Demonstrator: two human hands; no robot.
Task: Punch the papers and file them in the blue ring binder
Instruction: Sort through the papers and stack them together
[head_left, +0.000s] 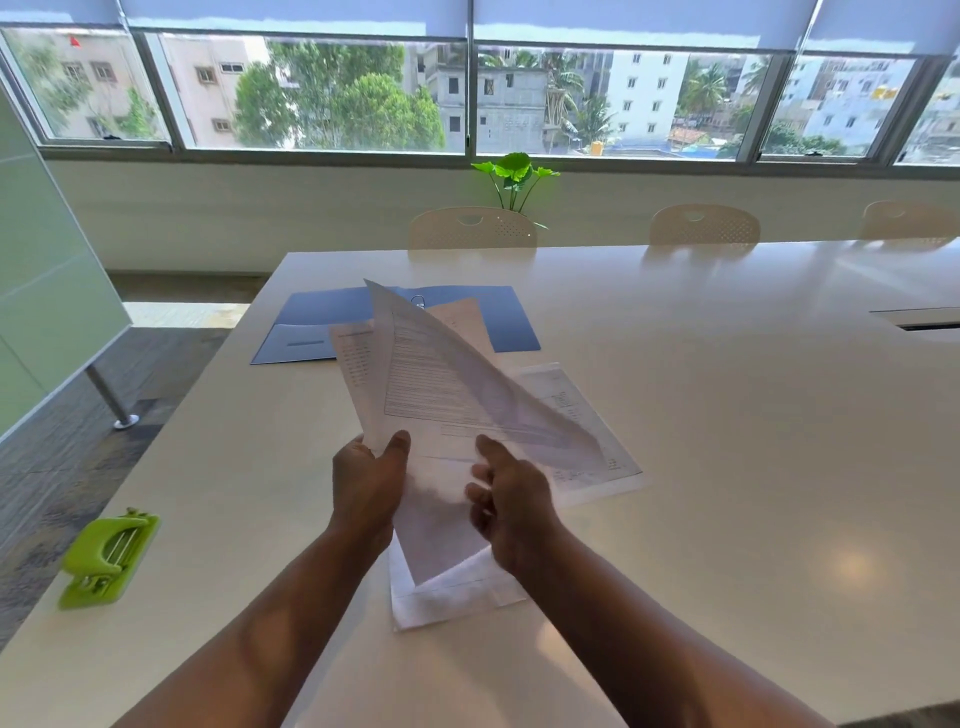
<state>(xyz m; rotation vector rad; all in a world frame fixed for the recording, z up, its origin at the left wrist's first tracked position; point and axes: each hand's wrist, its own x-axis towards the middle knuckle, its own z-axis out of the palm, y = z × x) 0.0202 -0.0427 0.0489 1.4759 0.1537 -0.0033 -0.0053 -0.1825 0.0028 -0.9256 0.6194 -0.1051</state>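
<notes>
My left hand (370, 480) grips the near corner of several printed sheets (415, 374), lifted and fanned above the table. One sheet curls over to the right. My right hand (506, 506) hovers beside them with loosely curled fingers, touching or nearly touching a sheet; I cannot tell which. More printed papers (587, 431) lie flat on the white table (727, 415) beneath. The blue ring binder (311, 322) lies open flat beyond the papers, its metal rings (417, 300) just visible behind the lifted sheets. A green hole punch (106, 558) sits near the table's left edge.
Cream chairs (471, 228) line the far side of the table, with a small green plant (515, 174) behind them. A frosted glass partition (47, 291) stands at the left. A cable slot (930, 325) is set in the tabletop at right.
</notes>
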